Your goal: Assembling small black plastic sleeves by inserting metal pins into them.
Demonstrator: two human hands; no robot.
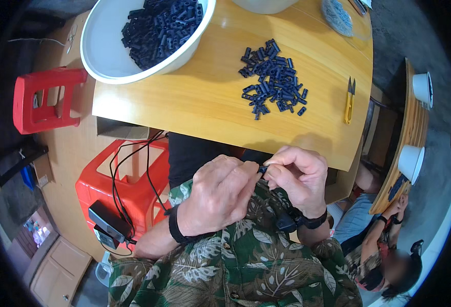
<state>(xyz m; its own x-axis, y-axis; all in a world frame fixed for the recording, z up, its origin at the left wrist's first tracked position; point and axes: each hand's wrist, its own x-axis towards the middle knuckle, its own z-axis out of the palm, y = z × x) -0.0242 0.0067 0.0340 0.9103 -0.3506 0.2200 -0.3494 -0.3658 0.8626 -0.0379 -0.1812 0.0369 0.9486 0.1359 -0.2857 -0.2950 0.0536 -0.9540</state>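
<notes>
In the head view, you are holding both hands together just near of the wooden table (pixel 205 97)'s edge, over your lap. Your left hand (pixel 217 197) and right hand (pixel 299 176) are pinching one small black plastic piece (pixel 262 168) between their fingertips, fingers curled closed around it. On the table, one loose pile of black pieces (pixel 274 79), too many to count, is lying far of your hands. One white bowl (pixel 102 51) holding more is sitting far left. One yellow snipper (pixel 349 102) is lying right of the pile. Two red stools (pixel 46 100) are standing at the left.
</notes>
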